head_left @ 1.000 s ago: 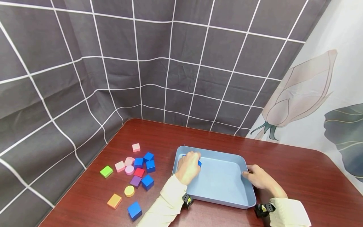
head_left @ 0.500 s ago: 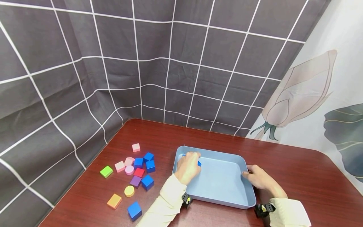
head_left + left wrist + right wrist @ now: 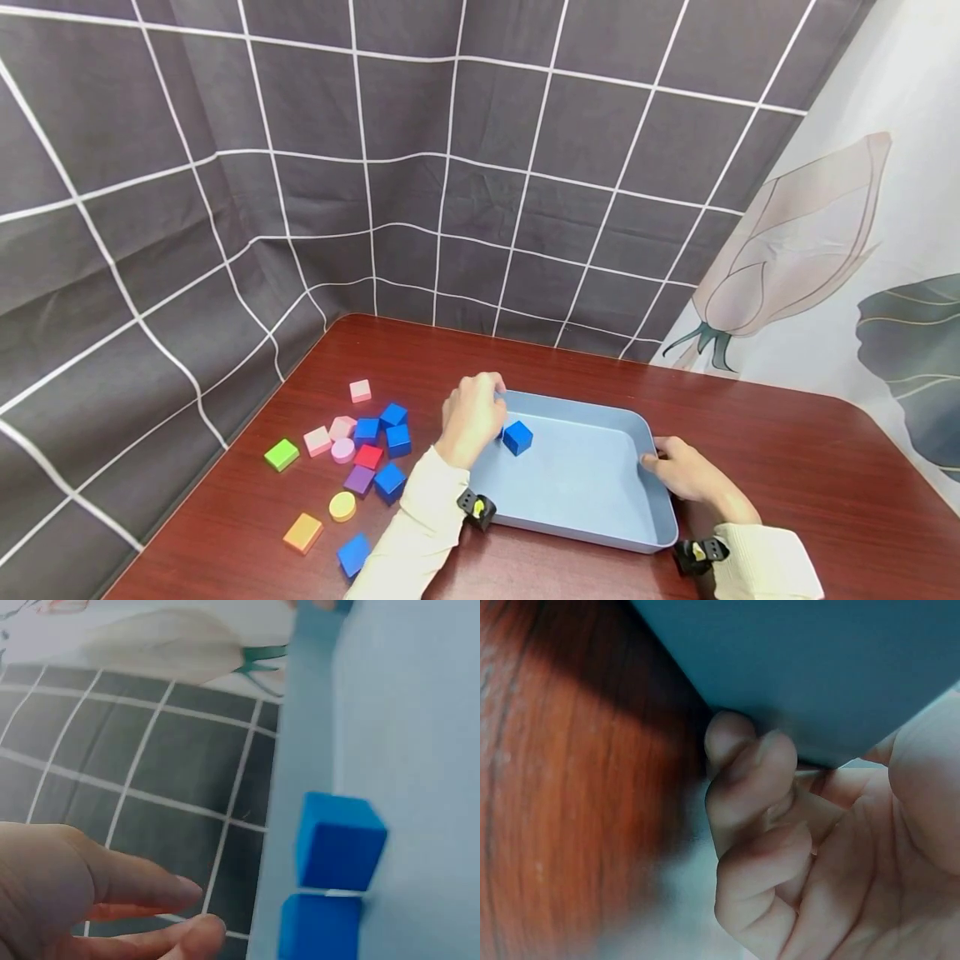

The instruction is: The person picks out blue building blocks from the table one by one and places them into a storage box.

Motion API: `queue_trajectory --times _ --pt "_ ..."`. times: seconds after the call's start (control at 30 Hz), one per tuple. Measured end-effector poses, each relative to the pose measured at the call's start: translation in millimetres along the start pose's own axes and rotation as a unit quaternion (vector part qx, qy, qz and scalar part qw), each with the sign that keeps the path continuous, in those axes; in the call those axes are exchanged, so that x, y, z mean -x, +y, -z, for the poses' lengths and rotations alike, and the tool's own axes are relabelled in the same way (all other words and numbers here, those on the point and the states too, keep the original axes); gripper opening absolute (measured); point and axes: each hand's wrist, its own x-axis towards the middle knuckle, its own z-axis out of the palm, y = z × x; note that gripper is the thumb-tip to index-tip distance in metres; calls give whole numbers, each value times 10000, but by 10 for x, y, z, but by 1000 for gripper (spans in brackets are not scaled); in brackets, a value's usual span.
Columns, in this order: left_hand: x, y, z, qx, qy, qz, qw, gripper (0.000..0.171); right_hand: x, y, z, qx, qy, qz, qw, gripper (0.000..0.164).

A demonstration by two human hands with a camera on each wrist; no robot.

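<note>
My left hand [image 3: 474, 417] is over the left end of a light blue tray [image 3: 585, 487]. In the left wrist view its thumb and fingers [image 3: 161, 881] hold nothing and lie beside the tray wall. A blue cube [image 3: 517, 437] sits inside near that end. The left wrist view shows a second blue cube [image 3: 321, 930] right beside the first, mostly hidden by the hand in the head view. At the tray's right end my right hand [image 3: 688, 471] grips the wall, thumb over the rim, and curled fingers [image 3: 754, 787] show against the outside in the right wrist view.
Left of the tray, loose blocks lie on the dark red table [image 3: 570, 575]: several blue cubes [image 3: 390, 483], pink blocks [image 3: 317, 440], a red block [image 3: 368, 457], purple [image 3: 359, 480], green [image 3: 282, 454] and orange [image 3: 303, 532] blocks, and a yellow disc [image 3: 342, 506]. A grey curtain [image 3: 405, 192] hangs behind.
My left hand has let go of the blue cube in the tray and moved left and up to the rim. The right hand and the tray stay put.
</note>
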Motion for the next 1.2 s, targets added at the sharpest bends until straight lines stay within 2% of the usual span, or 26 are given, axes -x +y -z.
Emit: queue_trajectory --times 0.1,0.2,0.3,0.37,0.5,0.67,0.8,1.0,1.2 --pt "-36 -74 114 156 -71 364 9992 13 -3 6 -7 -126 -95 -72 9998 34" --pt "-74 -182 221 129 92 817 9965 19 -6 16 -9 -136 -120 -8 9998 36" --pt "-103 -334 311 -64 402 1365 9898 29 -8 17 -20 -163 -92 -92 9998 35" --pt "-109 -436 369 -235 470 1733 9835 36 -3 12 -29 -211 -67 -158 9996 34" --pt "-100 -590 495 -358 28 2343 9715 41 6 -3 -46 -332 -94 -311 9989 34" --pt "-89 -724 608 -359 -776 2576 9625 48 1 -8 -49 -376 -103 -277 9989 32" --pt "-81 -793 660 -333 -1074 2737 9552 54 9 -2 -33 -392 -142 -222 9989 32" --pt "-60 -840 690 -253 -1021 2937 9501 55 21 -6 -22 -450 -160 -235 9986 34" --pt "-41 -852 688 -253 -855 2983 9503 46 25 -9 -28 -421 -134 -287 9986 34"
